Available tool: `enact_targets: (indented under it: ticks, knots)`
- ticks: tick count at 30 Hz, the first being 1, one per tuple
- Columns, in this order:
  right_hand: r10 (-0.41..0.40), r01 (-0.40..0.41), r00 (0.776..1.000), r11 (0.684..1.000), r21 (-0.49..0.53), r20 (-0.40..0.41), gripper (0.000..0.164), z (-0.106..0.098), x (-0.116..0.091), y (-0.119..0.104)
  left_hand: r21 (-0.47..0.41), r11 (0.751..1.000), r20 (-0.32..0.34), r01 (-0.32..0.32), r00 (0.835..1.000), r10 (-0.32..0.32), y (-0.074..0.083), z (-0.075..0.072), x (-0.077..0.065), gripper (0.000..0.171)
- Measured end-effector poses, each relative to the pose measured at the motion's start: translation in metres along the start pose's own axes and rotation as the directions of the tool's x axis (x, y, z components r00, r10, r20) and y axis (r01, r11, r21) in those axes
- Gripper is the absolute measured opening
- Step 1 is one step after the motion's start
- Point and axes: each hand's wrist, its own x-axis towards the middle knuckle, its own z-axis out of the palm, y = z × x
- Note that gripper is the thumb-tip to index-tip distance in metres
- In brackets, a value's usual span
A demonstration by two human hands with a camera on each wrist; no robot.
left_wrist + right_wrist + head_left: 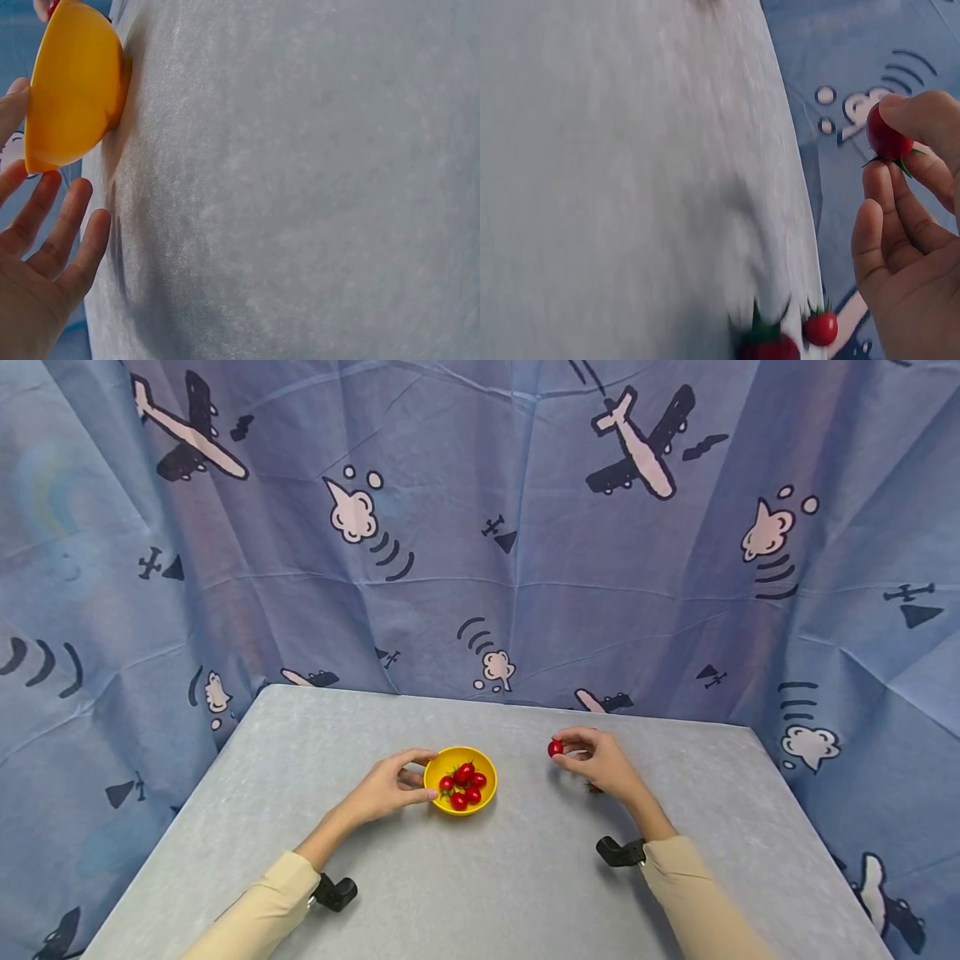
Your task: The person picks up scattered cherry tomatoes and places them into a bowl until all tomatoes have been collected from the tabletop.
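Between the thumb and fingertips of my right hand (600,764), a red cherry tomato (555,749) is pinched above the table. In the right wrist view the held cherry tomato (889,135) has its green stem leaves pointing down. Two more tomatoes appear low in that view, a near tomato (769,349) cut off by the frame and a smaller tomato (821,328). My left hand (390,789) touches the left rim of a yellow bowl (489,792), its thumb and fingers spread and mostly straight. Several red cherry tomatoes (465,772) lie inside the bowl.
A pale grey table (480,885) carries everything. Behind it and at both sides hangs a blue curtain (450,568) printed with planes and clouds. Black wrist mounts (621,852) sit at both cuffs.
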Motion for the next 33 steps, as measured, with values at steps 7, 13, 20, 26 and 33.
enact_targets:
  ticks: [7, 13, 20, 26, 33]
  knots:
    - [-0.010, 0.008, 0.997, 0.999, 0.037, 0.072, 0.034, 0.023, 0.004, -0.033, -0.005, 1.000, 0.000, -0.011, 1.000, 0.011, 0.010, -0.001, -0.003, 0.054]
    - [-0.021, 0.015, 0.992, 0.999, 0.047, 0.121, 0.029, 0.040, 0.005, -0.059, -0.005, 1.000, 0.001, 0.006, 1.000, -0.006, 0.012, -0.001, -0.003, 0.054]
    - [-0.046, 0.042, 0.986, 0.999, 0.028, 0.159, 0.031, 0.062, 0.015, -0.039, 0.002, 1.000, 0.005, 0.003, 1.000, -0.003, 0.012, -0.001, -0.003, 0.055]
    - [-0.074, 0.064, 0.976, 0.996, 0.056, 0.204, 0.031, 0.075, 0.019, -0.036, 0.010, 1.000, 0.003, 0.002, 1.000, -0.002, 0.014, -0.002, -0.004, 0.055]
    - [-0.084, 0.075, 0.971, 0.996, 0.048, 0.223, 0.029, 0.082, 0.019, -0.043, 0.023, 1.000, 0.001, 0.011, 1.000, -0.011, 0.013, -0.001, -0.003, 0.055]
